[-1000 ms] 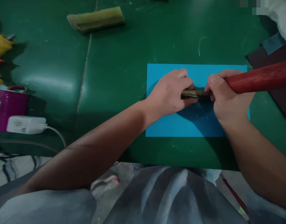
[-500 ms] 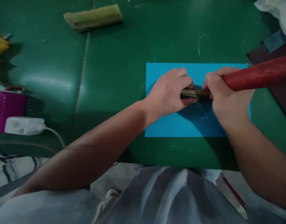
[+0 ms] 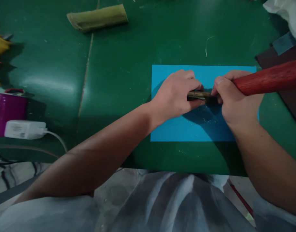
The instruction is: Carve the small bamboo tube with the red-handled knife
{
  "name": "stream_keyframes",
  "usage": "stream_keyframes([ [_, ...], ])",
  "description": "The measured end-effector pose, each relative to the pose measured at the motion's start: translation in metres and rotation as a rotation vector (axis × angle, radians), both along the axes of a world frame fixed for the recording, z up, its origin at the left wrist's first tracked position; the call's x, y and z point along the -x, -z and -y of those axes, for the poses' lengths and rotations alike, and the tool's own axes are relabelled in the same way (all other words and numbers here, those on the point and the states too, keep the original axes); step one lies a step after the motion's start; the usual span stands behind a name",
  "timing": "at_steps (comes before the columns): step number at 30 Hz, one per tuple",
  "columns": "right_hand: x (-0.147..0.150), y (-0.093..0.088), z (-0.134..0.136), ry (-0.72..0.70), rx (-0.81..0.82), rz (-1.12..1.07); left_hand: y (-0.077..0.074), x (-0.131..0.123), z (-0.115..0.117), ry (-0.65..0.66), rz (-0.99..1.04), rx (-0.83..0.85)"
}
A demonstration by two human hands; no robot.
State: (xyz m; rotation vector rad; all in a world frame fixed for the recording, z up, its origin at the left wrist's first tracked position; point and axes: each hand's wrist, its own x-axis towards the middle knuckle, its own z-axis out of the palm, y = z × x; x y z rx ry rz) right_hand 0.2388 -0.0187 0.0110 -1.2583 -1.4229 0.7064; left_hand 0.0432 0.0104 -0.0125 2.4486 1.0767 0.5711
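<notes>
My left hand (image 3: 175,91) is closed around a narrow brown strip that looks like bamboo (image 3: 198,95), its fingers on the far side and thumb on the near side. My right hand (image 3: 242,106) grips a tool with a thick red wooden handle (image 3: 271,77), which slants out past the right edge of the view. The tool's working end is hidden under the right fingers, close to the strip's right end. Beneath both hands lies a blue sheet (image 3: 164,132), with small pale shavings (image 3: 209,120) on it.
A section of bamboo (image 3: 98,18) lies at the far left of the green table (image 3: 119,64). To the left are a purple box (image 3: 10,112), a white charger with cable (image 3: 25,129) and something yellow (image 3: 0,46). Dark flat pieces (image 3: 289,100) and white crumpled material (image 3: 287,14) lie right.
My right hand and the red-handled tool have shifted very slightly right. My left hand keeps its hold on the strip almost in place.
</notes>
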Motion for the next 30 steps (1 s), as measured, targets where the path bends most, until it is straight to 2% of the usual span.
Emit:
stream_keyframes([
  [9,-0.007,0.000,0.002,-0.066,-0.002,0.024,-0.002,0.001,0.002,-0.026,-0.004,-0.033],
  [11,-0.008,-0.003,0.003,-0.041,-0.011,0.049,-0.003,0.001,0.003,-0.024,0.005,-0.049],
  [13,-0.008,-0.005,0.003,-0.004,0.068,0.120,-0.004,0.001,0.004,-0.026,0.016,-0.057],
  [21,-0.005,0.002,0.001,-0.034,-0.032,0.048,-0.004,0.002,0.004,-0.017,0.027,-0.028],
  [25,-0.006,0.004,0.000,-0.040,-0.032,0.115,-0.004,0.004,0.003,-0.017,0.005,-0.054],
  [30,-0.003,0.004,-0.005,-0.029,-0.109,0.214,-0.002,0.004,0.002,-0.044,-0.051,-0.083],
])
